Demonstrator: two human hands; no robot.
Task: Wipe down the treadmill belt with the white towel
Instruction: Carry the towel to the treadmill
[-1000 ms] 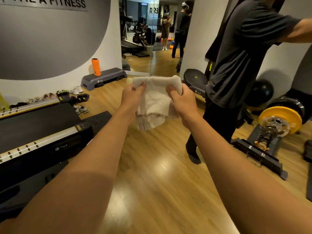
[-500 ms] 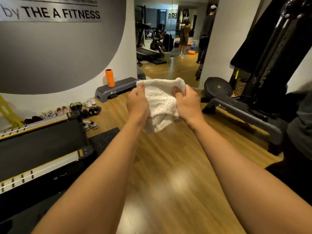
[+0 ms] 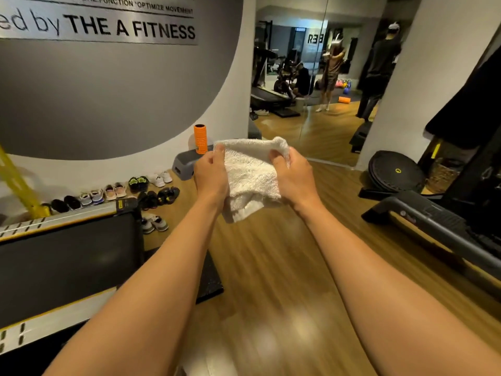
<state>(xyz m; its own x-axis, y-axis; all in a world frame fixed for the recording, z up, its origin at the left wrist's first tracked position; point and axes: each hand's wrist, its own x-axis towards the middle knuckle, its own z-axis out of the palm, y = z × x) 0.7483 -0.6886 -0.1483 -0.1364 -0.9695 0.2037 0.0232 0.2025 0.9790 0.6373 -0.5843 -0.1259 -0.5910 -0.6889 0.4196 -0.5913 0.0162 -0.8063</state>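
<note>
Wooden flooring [image 3: 271,308] filled the near and middle ground, with both bare forearms extended forward over it. At the lower left lay the treadmill belt [image 3: 62,264], a dark surface bordered by pale side rails, with a black mat [image 3: 210,280] showing at its end.

Beyond the belt's end and to its right, the white towel [image 3: 252,177] hung in the air between the two hands, well apart from the belt and touching neither it nor the floor. The left hand [image 3: 211,177] grasped the towel's left edge, thumb pressed on the upper hem. The right hand [image 3: 294,179] clenched the upper right corner, fingers curled into the fabric. The cloth was bunched and folded, its lower part drooping below the wrists.

Farther back, a row of shoes [image 3: 116,191] stood along the wall base. An orange foam roller [image 3: 200,138] stood upright on a grey step platform [image 3: 184,162]. Behind these, the wall carried grey lettering [image 3: 130,29] (legible portion: "THE A FITNESS"), and a mirror [image 3: 306,126] showed standing figures.
</note>
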